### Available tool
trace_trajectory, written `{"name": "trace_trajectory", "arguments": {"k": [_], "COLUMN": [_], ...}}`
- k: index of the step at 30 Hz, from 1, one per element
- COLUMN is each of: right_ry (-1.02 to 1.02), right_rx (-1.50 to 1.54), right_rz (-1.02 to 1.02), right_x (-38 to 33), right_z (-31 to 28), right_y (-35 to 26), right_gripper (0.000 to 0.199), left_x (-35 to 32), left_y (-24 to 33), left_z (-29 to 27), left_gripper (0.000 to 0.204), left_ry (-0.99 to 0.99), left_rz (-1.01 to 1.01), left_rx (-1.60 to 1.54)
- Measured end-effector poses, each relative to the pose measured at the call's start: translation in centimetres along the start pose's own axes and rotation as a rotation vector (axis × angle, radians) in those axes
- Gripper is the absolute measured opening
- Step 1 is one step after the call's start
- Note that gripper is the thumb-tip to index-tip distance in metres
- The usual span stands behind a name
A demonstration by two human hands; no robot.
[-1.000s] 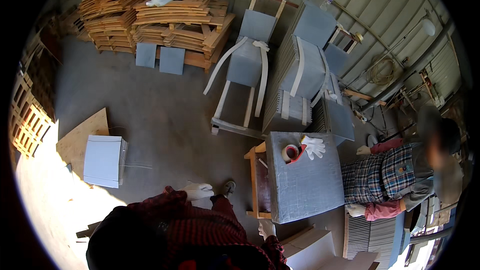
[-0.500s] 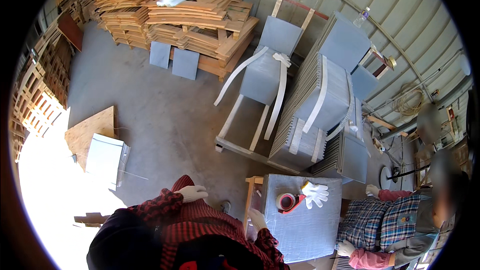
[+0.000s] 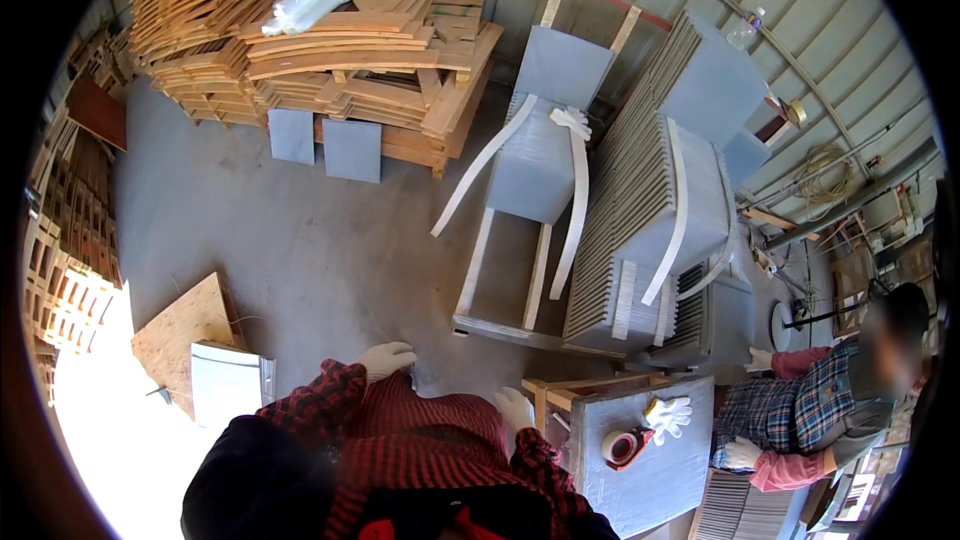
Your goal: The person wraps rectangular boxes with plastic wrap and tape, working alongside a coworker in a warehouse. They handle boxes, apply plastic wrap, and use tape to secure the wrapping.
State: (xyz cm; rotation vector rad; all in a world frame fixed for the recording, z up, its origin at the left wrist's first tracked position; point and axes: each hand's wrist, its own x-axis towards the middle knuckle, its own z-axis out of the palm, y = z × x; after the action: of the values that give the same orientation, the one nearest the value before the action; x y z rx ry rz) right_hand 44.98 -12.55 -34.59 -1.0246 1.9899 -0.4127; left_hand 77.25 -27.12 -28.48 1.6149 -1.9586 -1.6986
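Shifted lower-left in view since half a second ago: grey slab (image 3: 640, 450) with tape roll (image 3: 622, 447) and spare white glove (image 3: 668, 416). Left hand (image 3: 386, 359) gloved, fingers loosely curled, holding nothing, over bare concrete floor (image 3: 300, 250). Right hand (image 3: 515, 407) gloved, empty, just beside slab's wooden frame (image 3: 560, 395). Beyond fingers: strapped tile stacks (image 3: 650, 230). Right of slab: co-worker's hand (image 3: 742, 453).
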Motion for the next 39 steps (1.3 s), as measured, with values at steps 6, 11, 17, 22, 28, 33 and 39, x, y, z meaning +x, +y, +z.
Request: {"name": "trace_trajectory", "arguments": {"k": [6, 11, 17, 22, 28, 33, 39], "right_ry": [0.071, 0.020, 0.034, 0.087, 0.191, 0.453, 0.478], "right_rx": [0.012, 0.005, 0.636, 0.458, 0.217, 0.511, 0.558], "right_rz": [0.101, 0.110, 0.425, 0.532, 0.773, 0.892, 0.764], "right_x": [-1.1, 0.9, 3.4, 2.7, 3.1, 3.2, 13.3], "right_z": [-0.5, 1.3, 4.3, 5.6, -2.9, 1.8, -4.0], "right_y": [-0.7, 5.3, 10.1, 10.4, -1.5, -8.8, -19.2], "right_gripper": [0.047, 0.042, 0.035, 0.032, 0.054, 0.058, 0.053], "left_x": [10.0, 20.1, 24.9, 35.2, 52.9, 63.8, 72.7], "left_y": [0.1, 0.9, 7.7, 9.2, 3.4, 5.2, 5.9], "left_z": [-5.5, -2.6, -3.7, -4.4, -9.0, -9.2, -11.2], "left_gripper": [0.049, 0.029, 0.022, 0.033, 0.039, 0.056, 0.060], "left_ry": [-0.033, -0.071, -0.332, -0.592, -0.480, -0.202, -0.067], "left_rz": [-0.146, -0.210, -0.373, -0.387, -0.562, -0.558, -0.698], "left_rx": [0.097, -0.426, -0.670, -0.964, -1.155, -0.953, -0.835]}}
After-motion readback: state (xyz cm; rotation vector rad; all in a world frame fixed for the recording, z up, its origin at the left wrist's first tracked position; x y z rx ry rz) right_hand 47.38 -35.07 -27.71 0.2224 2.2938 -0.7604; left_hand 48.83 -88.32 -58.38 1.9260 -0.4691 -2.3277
